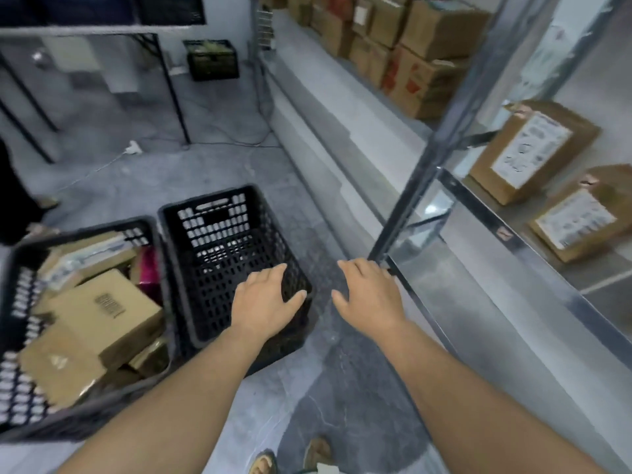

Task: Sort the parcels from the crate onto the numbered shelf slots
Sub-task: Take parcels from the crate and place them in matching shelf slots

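Two black plastic crates sit side by side on the grey floor, walls touching.
- Left crate (20, 302): piled with parcels, mostly brown cardboard. The largest box (109, 309) lies tilted on top, and a pink packet (148, 268) is wedged against the right wall.
- Right crate (219, 230): nothing in it, mesh bottom showing.

Left hand (265, 301): palm down over the near right corner of the right crate. The fingers are loosely spread and hold nothing, with the thumb out by the rim. Cannot tell whether it touches the plastic. The parcels lie to its left, across the shared crate wall, near but apart from the hand.

Right hand (367, 292): palm down over bare floor, between the right crate and the foot of the shelf upright (427, 159). The fingers are straight and a little apart, and the hand carries nothing. Its fingertips are just beside the shelf's front rail (496, 227).

Shelf, right side: two labelled brown parcels lie flat on the near level, one (531, 152) behind the other (578, 217), well apart from both hands. A small tag on the rail is too blurred to read. Stacked cartons (420, 63) fill the far bay.

A third dark crate (212, 59) stands by the back wall.
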Motion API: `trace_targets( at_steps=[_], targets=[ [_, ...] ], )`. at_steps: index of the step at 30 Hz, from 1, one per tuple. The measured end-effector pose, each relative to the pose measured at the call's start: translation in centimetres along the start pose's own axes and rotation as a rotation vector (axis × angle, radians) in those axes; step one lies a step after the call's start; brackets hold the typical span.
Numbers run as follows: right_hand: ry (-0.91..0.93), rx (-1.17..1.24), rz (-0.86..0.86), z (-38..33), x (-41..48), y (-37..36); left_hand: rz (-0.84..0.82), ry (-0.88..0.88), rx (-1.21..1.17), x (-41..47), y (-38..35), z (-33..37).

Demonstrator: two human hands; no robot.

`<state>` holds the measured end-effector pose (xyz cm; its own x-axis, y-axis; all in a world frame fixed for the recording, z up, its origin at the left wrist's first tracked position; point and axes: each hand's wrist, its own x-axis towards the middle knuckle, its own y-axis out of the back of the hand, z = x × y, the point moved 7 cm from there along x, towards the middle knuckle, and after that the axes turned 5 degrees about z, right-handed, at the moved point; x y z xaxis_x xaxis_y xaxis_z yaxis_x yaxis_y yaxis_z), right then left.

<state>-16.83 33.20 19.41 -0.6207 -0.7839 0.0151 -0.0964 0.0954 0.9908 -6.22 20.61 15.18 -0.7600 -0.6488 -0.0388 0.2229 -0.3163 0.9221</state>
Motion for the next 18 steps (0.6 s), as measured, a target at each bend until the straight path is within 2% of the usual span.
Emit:
trace_targets(
  at_steps=[10,18],
  targets=[
    [0.313,0.046,-0.075,-8.6,3.9,-3.8,0.099,0.339,0.034,-4.2,2.5,-9.1],
    [0.432,0.046,-0.134,-16.3,4.6,-6.1,0.117,0.497,-0.020,-7.8,3.2,-16.5]
  ],
)
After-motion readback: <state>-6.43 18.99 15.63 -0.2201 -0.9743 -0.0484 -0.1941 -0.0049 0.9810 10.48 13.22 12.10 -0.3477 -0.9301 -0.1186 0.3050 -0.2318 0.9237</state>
